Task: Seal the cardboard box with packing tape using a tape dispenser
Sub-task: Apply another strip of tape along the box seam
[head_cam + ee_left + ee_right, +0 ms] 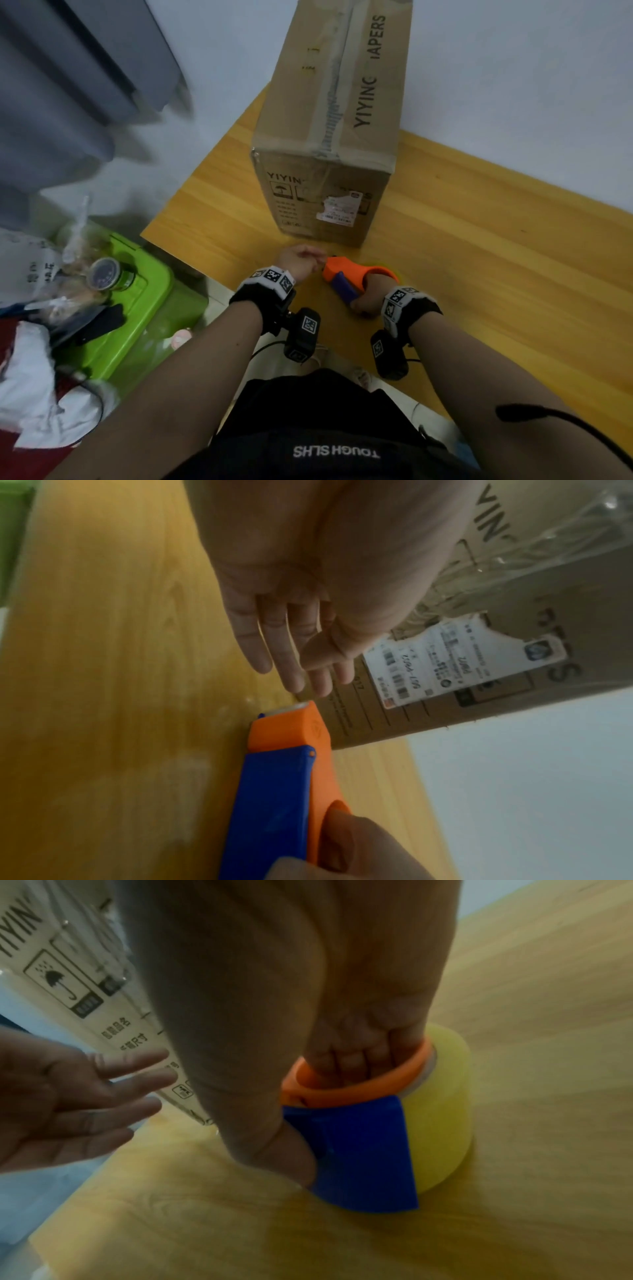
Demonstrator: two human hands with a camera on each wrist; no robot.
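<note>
Gripping tape dispenser w/ fingers thru its orange ring, right hand rests it on counter; left hand released, fingers straight, hovering nr dispenser nose, by box.

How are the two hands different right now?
The right hand grips the orange and blue tape dispenser, fingers pushed inside its ring; the left hand holds nothing. The right hand's fingers are curled, while the left hand's fingers are straight, reaching toward the dispenser's front tip. Both hover low over the wooden table, near the cardboard box.
</note>
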